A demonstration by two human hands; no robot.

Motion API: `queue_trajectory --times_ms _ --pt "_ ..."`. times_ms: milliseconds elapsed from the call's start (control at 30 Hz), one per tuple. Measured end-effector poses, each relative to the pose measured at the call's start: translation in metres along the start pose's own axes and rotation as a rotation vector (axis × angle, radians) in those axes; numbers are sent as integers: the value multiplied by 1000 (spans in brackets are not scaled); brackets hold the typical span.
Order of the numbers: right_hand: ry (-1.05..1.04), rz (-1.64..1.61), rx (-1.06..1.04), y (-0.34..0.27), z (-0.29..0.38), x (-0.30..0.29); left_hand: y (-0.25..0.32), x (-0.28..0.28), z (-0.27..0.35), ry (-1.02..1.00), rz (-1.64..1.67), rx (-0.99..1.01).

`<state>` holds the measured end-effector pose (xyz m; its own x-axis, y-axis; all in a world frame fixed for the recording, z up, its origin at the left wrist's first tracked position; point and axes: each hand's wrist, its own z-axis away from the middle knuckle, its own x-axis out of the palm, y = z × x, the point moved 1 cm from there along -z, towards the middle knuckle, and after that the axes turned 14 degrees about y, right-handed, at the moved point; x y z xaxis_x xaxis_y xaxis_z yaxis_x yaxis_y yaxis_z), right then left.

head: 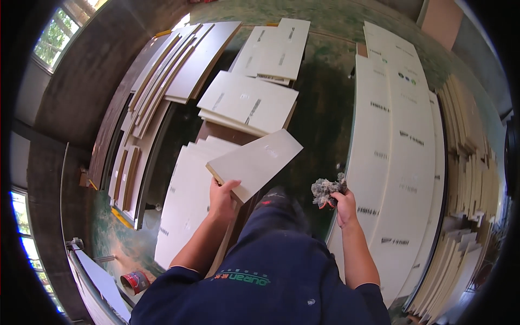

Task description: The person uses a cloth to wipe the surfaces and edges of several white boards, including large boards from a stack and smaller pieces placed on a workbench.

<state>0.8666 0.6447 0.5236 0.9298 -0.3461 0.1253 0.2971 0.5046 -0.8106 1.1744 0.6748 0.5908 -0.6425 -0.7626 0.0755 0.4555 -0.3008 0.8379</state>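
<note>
My left hand [224,200] grips the near edge of a pale rectangular board [256,162], its thumb on the top face. The board is tilted above a stack of white panels [185,191], which lies to the left of my legs. In my right hand [344,205] is a crumpled, dirty grey rag [326,190] with some orange-red in it, held over the dark gap beside a long stack of printed white panels [390,162]. Beyond the held board, more white panels [250,101] rest in a pile.
At the left, narrow boards [162,77] lie on a low stack. Further off is another pile of printed panels [276,48]. Many boards stand on edge [473,183] at the far right. A red bucket [135,282] is on the green floor at the lower left.
</note>
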Motion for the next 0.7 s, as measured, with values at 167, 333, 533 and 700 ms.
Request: queue_trajectory --times_ms 167,333,533,700 --pt "31 -26 45 -36 -112 17 28 98 -79 12 41 23" --pt "85 -35 111 -81 -205 30 37 189 -162 84 186 -62" --pt "39 47 119 -162 -309 73 87 272 -247 192 307 -35" --pt "12 87 210 -192 -413 123 131 339 -341 188 293 63"
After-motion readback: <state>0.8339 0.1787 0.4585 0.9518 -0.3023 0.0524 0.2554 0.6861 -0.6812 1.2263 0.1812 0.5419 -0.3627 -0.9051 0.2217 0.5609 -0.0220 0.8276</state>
